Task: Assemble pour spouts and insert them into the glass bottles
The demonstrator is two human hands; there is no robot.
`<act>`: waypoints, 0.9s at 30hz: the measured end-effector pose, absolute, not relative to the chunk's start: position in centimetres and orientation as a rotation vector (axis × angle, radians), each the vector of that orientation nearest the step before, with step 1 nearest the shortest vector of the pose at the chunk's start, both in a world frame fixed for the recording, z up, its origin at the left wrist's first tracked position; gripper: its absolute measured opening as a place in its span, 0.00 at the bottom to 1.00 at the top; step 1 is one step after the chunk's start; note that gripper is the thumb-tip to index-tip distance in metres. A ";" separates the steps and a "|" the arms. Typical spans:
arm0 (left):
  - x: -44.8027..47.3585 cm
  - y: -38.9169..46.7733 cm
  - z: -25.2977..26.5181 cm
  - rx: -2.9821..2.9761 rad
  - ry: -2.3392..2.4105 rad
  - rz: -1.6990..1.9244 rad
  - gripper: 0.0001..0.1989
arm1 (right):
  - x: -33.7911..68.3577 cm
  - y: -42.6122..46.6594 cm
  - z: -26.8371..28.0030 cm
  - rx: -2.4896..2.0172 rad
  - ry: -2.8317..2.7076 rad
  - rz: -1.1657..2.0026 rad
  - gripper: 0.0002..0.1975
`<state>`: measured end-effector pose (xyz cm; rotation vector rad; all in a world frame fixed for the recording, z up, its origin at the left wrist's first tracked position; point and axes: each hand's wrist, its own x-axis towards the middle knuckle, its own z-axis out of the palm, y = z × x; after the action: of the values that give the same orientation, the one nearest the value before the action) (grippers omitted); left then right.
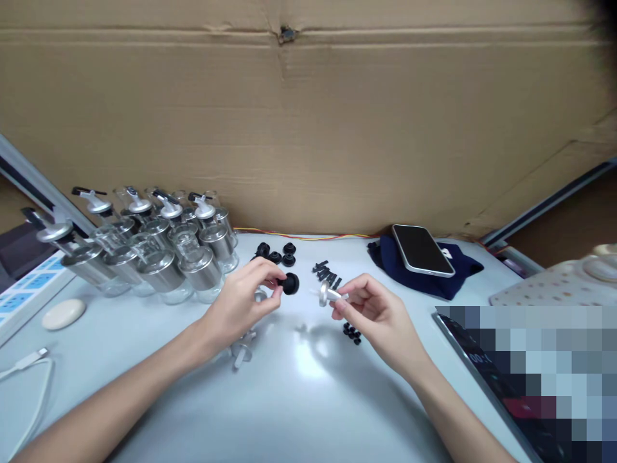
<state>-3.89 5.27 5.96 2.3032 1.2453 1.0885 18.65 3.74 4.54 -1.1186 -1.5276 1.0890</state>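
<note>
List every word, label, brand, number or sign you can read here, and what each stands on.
"00:" on the dark screen at right; what follows is unclear.
White mark on the navy cloth: partly covered, unreadable.
Blue patches on the white strip at left: any print too small.

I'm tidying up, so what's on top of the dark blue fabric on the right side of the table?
A phone, dark screen up, lies on the dark blue fabric. The fabric directly beneath it is covered, so I can't see that part.
</note>
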 end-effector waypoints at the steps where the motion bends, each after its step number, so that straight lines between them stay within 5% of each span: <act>1: -3.6 4.8 6.1 2.282 1.180 1.145 0.06 | 18.6 3.7 4.6 -1.109 -1.523 1.123 0.11; 9: -3.0 3.6 6.9 2.322 0.870 1.367 0.08 | 18.3 3.1 5.3 -0.961 -1.473 1.236 0.14; 27: -3.1 3.3 5.9 2.179 0.775 1.250 0.07 | 18.0 2.8 4.7 -0.899 -1.412 1.311 0.09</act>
<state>-3.07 3.34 5.87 2.1789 0.7752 1.2500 18.02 2.83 4.72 -0.8986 -1.4122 1.3107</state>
